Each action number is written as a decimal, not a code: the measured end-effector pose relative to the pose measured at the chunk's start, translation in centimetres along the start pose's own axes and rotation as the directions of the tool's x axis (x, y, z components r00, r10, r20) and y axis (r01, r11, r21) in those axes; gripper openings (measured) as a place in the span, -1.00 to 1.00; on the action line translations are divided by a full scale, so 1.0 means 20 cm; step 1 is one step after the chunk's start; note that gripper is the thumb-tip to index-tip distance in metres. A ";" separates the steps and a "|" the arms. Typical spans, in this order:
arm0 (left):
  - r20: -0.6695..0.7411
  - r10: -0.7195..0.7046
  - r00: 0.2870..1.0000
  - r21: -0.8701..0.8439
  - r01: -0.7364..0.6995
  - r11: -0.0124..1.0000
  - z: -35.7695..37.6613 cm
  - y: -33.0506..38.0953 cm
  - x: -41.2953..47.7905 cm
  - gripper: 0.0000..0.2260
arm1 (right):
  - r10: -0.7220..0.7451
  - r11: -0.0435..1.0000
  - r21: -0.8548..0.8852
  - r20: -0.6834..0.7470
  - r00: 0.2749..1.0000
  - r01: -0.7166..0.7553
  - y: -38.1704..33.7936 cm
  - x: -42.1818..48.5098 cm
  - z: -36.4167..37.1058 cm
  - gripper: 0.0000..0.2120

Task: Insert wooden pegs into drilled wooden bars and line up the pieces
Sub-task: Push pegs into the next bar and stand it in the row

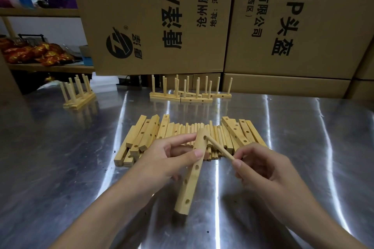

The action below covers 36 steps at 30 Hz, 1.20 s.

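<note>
The left hand [172, 159] grips a drilled wooden bar [192, 174] near its far end, fingers curled behind it and the thumb pressed across its holed face. That grip steadies the bar and turns the row of holes up toward the person. The bar slants toward the body, and its near end appears to rest on the steel bench [60, 157], which would brace it against a push.

The right hand [261, 166] pinches the near end of a wooden peg [220, 148] between thumb and fingertips. The peg's far tip sits at the mouth of the bar's topmost hole, and holding it by the tail probably leaves the tip free to be aimed and driven in. The peg looks barely entered, and the bar's other holes are empty, so this piece is at its first peg.

Just behind the hands lies the stock: loose pegs [202, 129] side by side, flanked by spare bars [141, 137], all within easy reach. Farther back, finished bars with upright pegs [190, 91] stand in a row before the cardboard boxes [151, 16]. A second finished group [78, 95] stands at the far left.
</note>
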<state>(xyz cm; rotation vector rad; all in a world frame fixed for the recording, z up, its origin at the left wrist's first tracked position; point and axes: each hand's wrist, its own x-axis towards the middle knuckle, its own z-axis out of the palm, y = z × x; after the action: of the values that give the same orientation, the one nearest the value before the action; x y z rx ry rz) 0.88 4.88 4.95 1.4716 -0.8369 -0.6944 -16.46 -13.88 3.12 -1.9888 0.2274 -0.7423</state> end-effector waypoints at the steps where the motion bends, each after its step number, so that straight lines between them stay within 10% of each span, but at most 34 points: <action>1: -0.004 0.010 1.000 0.017 -0.010 1.000 0.00 0.01 0.00 -0.56 | -0.052 0.995 -0.088 -0.033 0.998 0.049 -0.01 -0.01 0.00 -0.93; 13: -0.026 0.136 0.990 0.161 -0.130 0.978 0.00 0.02 -0.01 -0.66 | -0.418 0.761 -0.567 -0.054 0.907 0.317 -0.04 -0.04 -0.02 -0.97; 19: -0.013 0.179 0.984 0.187 -0.173 0.967 0.02 0.02 -0.02 -0.64 | 0.111 0.979 0.170 0.005 0.994 -0.110 0.03 -0.03 0.00 -0.60; 36: 0.098 0.071 0.993 0.160 -0.086 0.983 0.08 0.01 -0.03 -0.57 | 0.068 0.995 0.071 -0.024 0.997 -0.066 -0.02 -0.04 0.03 -0.64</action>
<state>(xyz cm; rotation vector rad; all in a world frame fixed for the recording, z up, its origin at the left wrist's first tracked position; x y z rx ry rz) -0.84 4.43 4.92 1.5526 -1.0384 -0.6503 -16.68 -12.88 2.88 -1.8967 0.2790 -0.7243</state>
